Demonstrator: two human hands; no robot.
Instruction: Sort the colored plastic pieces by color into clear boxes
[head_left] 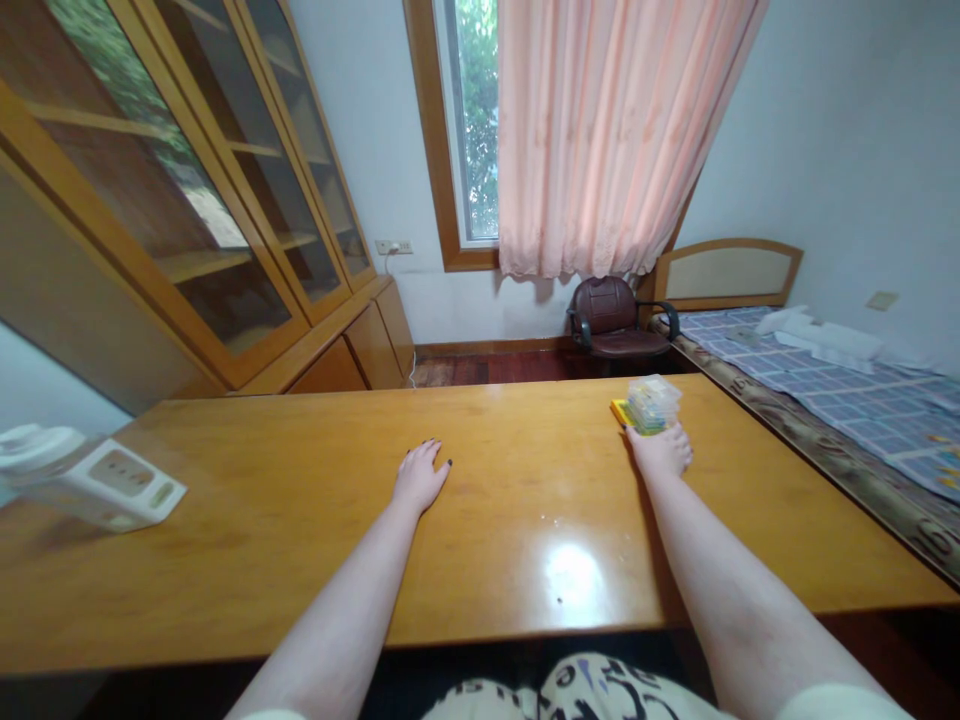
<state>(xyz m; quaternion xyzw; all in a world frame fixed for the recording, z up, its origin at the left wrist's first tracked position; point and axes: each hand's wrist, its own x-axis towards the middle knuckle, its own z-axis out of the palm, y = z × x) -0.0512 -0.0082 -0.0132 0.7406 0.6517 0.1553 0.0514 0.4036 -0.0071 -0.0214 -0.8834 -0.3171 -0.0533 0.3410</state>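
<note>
tabletop (510,520): open lane between left hand (420,480) and right hand (664,453) | far right: plastic box (654,396) blocks | left end: container (94,482) blocks

So there's a clear container (82,490) with a white lid (34,440) sitting by the left edge of the table (285,520). Big glass-door cabinet (217,165) beyond the far left corner, pink curtain (600,140) and a maroon armchair (609,312) past the far edge. Oh, and a bed (817,443) with a checked sheet (840,385) alongside the right edge.
</note>
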